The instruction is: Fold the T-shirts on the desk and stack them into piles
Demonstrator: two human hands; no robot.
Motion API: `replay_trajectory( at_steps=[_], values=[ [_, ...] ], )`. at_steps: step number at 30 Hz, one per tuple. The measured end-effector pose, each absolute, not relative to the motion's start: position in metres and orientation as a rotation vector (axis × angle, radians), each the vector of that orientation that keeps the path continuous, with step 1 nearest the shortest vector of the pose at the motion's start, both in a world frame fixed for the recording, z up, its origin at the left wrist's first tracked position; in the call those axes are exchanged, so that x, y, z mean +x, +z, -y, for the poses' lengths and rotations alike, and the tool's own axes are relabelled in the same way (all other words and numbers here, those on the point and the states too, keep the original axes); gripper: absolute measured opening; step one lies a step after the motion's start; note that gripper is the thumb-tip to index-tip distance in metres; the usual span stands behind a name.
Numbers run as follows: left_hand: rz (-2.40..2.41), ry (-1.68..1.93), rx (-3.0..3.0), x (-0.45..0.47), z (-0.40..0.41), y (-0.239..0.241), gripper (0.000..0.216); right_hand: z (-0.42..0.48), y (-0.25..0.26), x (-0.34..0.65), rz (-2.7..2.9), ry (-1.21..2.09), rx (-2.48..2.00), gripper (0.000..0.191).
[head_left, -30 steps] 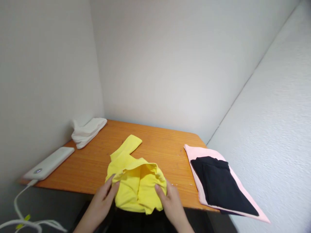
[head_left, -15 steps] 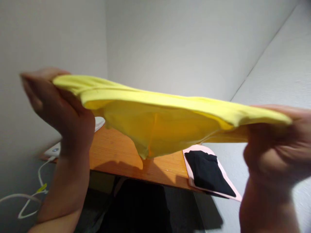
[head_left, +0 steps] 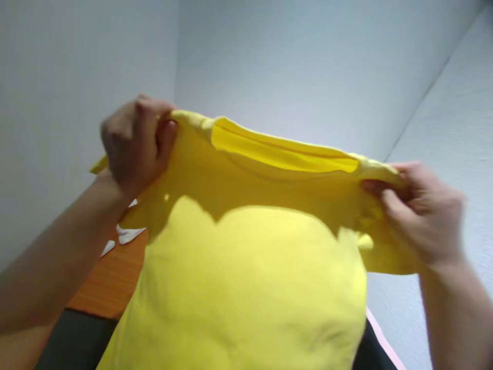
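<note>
A yellow T-shirt (head_left: 254, 267) hangs spread out in front of me, its neck opening at the top between my hands. My left hand (head_left: 136, 141) is closed on the shirt's left shoulder, the thumb and fingers pinching the cloth. At the other shoulder, slightly lower, my right hand (head_left: 423, 210) grips the fabric. The cloth is stretched between the two hands, and shadows of the hands and upper edge fall across its front. The shirt's lower end runs out of view at the bottom.
Behind the shirt a brown wooden table (head_left: 111, 282) shows at the left, with white items (head_left: 129, 234) on it. A black cloth (head_left: 372, 349) and a pink edge (head_left: 385, 341) peek out at lower right. Pale walls (head_left: 288, 67) stand close behind and beside.
The shirt was lifted nearly flat and billowing; now it hangs down with its front spread out. My hands have come closer together, and the shirt now covers most of the table.
</note>
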State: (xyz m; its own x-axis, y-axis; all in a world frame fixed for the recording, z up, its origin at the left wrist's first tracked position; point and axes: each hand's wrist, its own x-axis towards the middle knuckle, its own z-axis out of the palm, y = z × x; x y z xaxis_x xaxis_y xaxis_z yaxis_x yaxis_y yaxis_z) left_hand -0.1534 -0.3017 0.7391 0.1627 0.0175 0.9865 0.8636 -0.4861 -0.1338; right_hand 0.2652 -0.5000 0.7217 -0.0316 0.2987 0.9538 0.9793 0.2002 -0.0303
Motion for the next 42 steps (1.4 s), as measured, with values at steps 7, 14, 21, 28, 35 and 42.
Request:
replay_trajectory(
  at_steps=[7,14,21,28,35,42],
  values=[
    [1.026,-0.874,-2.256,-0.06,0.147,0.674,0.039,0.295,0.62,0.279,1.627,-0.501,-2.033,0.04],
    [1.357,-0.333,-2.592,-0.051,0.093,0.485,0.043,0.223,0.443,0.251,1.869,-0.057,-2.213,0.062],
    [1.673,-0.121,-2.583,-0.084,0.037,0.416,0.07,0.178,0.367,0.272,1.789,0.142,-2.333,0.074],
    [1.708,-0.153,-2.517,-0.09,0.027,0.418,0.068,0.156,0.356,0.274,1.766,0.122,-2.332,0.076],
    [1.312,-0.365,-2.595,-0.019,0.124,0.463,0.046,0.165,0.369,0.266,1.747,0.251,-2.256,0.071],
    [0.485,-0.487,-2.938,0.057,0.369,0.389,0.017,0.17,0.393,0.311,1.626,0.196,-2.363,0.055]
  ],
)
